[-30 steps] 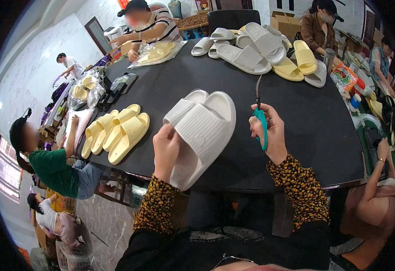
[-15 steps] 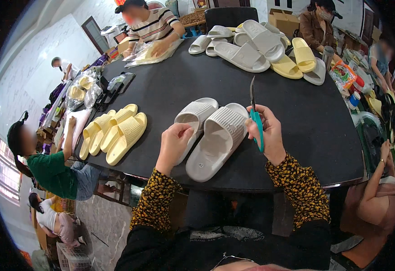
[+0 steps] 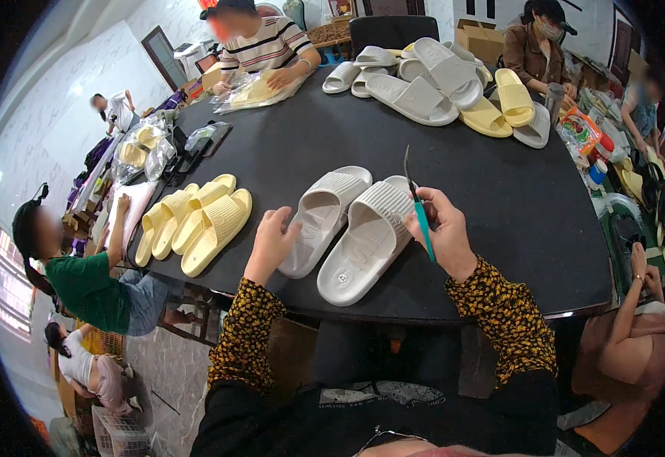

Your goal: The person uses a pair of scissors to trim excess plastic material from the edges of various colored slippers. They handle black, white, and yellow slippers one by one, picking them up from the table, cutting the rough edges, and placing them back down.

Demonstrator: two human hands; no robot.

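A pair of grey slide sandals lies side by side before me, toes away. The left grey slide (image 3: 332, 199) is beside my left hand (image 3: 270, 244), whose thumb and fingers are apart with nothing between them; whether it touches the slide's edge I cannot tell. My right hand (image 3: 452, 238) is closed round teal-handled scissors (image 3: 425, 227). Their dark, thin, curved blade points up and away, close to the strap of the right grey slide (image 3: 381, 204). To the left lie several yellow slides (image 3: 218, 228) in a row.
A heap of grey and yellow slides (image 3: 431, 91) covers the back right of the black table (image 3: 500, 228). Across it, a person in a striped shirt handles a clear plastic bag (image 3: 252, 95). A phone-like black device (image 3: 203, 148) lies at the left edge. Other people work around the table.
My left hand has come off the grey slides, moving left, its pinch now loosened. My right hand has shifted slightly left and down with the scissors, which have turned.
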